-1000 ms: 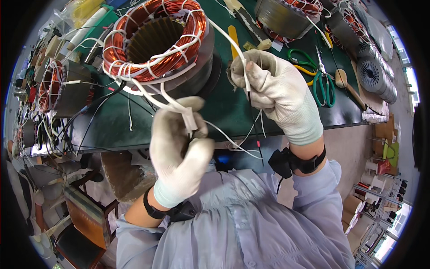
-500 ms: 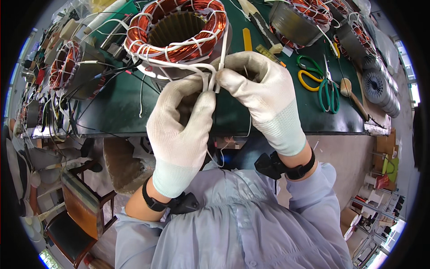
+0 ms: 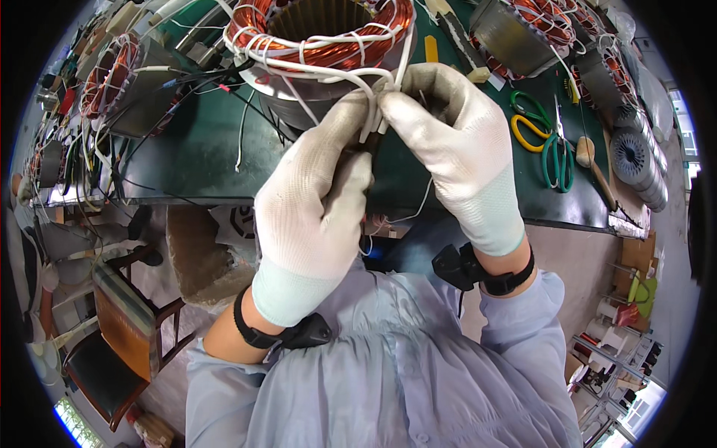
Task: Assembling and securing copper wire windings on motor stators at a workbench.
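Leads (image 3: 368, 125) from copper-wound stator (image 3: 328, 54) between gloved hands (image 3: 317, 183) (image 3: 463, 142)

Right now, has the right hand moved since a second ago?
Yes: the right hand has moved left, farther from the green-handled scissors, nearer the left hand.

Left hand (image 3: 302, 194) close beside right hand (image 3: 469, 134), fingers (image 3: 412, 116) curled inward

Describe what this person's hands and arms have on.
The left hand and right hand wear white knit gloves, smudged grey toward the tips, with pale mint cuffs. Beyond each cuff sits a black strap with a black box. The loose sleeves are pale grey-blue, without visible markings.
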`<action>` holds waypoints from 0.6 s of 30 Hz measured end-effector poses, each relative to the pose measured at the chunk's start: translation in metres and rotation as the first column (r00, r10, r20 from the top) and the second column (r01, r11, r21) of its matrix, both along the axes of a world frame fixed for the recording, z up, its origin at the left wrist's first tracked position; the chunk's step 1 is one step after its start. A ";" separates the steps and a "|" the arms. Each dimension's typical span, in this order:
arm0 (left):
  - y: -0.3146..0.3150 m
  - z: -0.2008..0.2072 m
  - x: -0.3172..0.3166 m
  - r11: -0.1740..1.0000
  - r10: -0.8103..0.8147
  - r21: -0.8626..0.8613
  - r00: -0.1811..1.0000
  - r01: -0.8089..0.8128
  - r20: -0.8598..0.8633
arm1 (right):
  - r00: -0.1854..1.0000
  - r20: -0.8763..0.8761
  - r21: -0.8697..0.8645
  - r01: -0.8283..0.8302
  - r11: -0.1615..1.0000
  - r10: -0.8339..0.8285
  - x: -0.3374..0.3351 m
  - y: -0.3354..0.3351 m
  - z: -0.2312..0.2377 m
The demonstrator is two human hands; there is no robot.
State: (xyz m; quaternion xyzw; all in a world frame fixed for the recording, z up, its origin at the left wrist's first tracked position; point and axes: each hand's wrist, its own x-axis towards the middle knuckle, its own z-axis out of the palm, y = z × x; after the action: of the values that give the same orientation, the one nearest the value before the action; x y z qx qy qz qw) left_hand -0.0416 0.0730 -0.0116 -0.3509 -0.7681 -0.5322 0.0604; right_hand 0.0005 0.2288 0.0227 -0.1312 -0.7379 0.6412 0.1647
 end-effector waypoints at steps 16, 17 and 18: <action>-0.002 0.012 -0.004 0.953 -0.164 0.269 0.512 -0.138 0.843 | 0.999 0.038 -0.040 -0.008 0.999 0.009 0.000 -0.003 -0.004; -0.001 0.011 -0.004 0.959 -0.169 0.260 0.507 -0.114 0.845 | 1.000 0.015 -0.013 0.005 1.000 -0.004 0.001 -0.003 -0.004; 0.000 0.011 -0.004 0.964 -0.175 0.251 0.501 -0.089 0.848 | 1.000 -0.009 0.014 0.018 1.000 -0.018 0.001 -0.004 -0.004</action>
State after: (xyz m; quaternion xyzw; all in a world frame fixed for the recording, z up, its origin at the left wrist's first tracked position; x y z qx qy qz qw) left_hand -0.0456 0.0728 -0.0006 -0.0459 -0.6085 -0.7338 -0.2985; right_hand 0.0011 0.2248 0.0187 -0.1339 -0.7405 0.6351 0.1746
